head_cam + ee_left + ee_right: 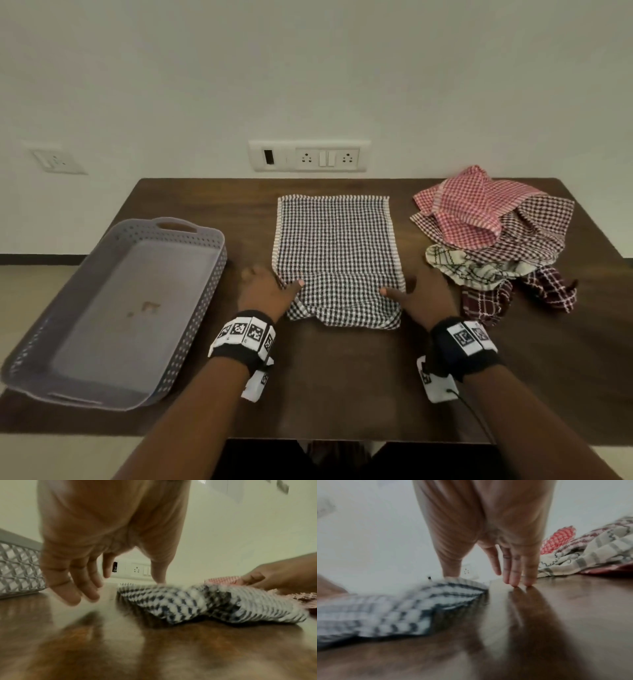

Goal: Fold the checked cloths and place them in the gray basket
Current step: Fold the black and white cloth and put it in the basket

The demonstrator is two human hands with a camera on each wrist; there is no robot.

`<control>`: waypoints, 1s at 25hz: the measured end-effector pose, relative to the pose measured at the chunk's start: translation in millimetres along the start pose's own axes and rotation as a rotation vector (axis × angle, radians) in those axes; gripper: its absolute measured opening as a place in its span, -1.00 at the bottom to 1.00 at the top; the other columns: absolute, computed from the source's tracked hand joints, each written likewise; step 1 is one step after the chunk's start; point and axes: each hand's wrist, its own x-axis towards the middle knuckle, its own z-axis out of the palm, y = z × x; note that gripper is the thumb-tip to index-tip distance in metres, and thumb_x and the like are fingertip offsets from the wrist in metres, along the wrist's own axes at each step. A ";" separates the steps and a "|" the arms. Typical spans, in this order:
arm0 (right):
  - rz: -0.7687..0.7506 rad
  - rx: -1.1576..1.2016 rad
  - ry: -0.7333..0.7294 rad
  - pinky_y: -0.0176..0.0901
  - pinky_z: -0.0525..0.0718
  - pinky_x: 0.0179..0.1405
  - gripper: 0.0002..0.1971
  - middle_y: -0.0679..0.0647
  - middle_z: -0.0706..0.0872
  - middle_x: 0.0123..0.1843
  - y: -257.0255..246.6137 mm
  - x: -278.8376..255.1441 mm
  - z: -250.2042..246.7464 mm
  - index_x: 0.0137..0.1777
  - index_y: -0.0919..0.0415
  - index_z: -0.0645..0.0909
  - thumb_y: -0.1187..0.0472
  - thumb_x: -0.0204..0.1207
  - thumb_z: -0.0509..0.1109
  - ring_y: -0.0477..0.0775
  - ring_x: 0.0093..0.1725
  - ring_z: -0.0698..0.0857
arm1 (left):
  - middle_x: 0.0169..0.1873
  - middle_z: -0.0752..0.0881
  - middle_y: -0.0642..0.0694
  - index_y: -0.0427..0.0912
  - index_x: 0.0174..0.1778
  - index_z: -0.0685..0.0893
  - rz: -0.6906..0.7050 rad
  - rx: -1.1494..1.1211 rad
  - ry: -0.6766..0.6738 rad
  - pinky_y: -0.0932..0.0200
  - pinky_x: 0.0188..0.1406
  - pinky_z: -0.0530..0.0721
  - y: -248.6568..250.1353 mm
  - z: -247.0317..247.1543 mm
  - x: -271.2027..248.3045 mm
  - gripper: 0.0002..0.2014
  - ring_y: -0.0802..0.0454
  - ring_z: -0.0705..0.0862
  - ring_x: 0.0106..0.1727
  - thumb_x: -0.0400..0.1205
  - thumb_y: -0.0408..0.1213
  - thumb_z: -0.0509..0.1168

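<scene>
1. Checked cloth, black-and-white, lies at the middle of the dark wooden bench; far part flat, near edge rumpled and bunched
2. Left hand sits at the cloth's near left corner; thumb stretched inward and lying on the fabric. Left wrist view: fingers straight to loosely bent and spread, over bare bench just beside the cloth, pinching nothing
3. Right hand mirrors it at the near right corner; thumb points inward onto the fabric. Right wrist view: fingers straight and held together, tips touching the bench just beside the cloth edge; thumb tip down on the cloth. Grip spread, nothing pinched
4. Gray basket, perforated walls, handle cut-outs at both ends, stands at the left side of the bench, apart from the cloth; small brownish marks on its floor. Its lattice wall shows in the left wrist view
5. Heap of unfolded checked cloths at the far right of the bench: red-and-white one on top, maroon checked below, a cream one with dark lines and a dark red plaid nearest the right hand
6. Black wristbands with square printed markers on both wrists
7. White socket panel on the wall behind the bench
8. Both wrist views motion-blurred; fine detail of finger contact uncertain
</scene>
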 end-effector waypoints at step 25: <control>0.047 0.316 -0.333 0.09 0.75 0.17 -0.33 -0.11 0.79 0.15 57.2 -96.0 16.1 0.29 0.01 0.56 -0.04 0.12 0.63 -0.07 0.11 0.78 | 0.01 0.77 -0.21 -0.29 0.29 0.58 -0.123 -0.421 -0.361 0.12 -0.32 0.75 -44.8 4.2 -85.9 -0.63 -0.06 0.75 -0.18 0.57 -0.32 0.38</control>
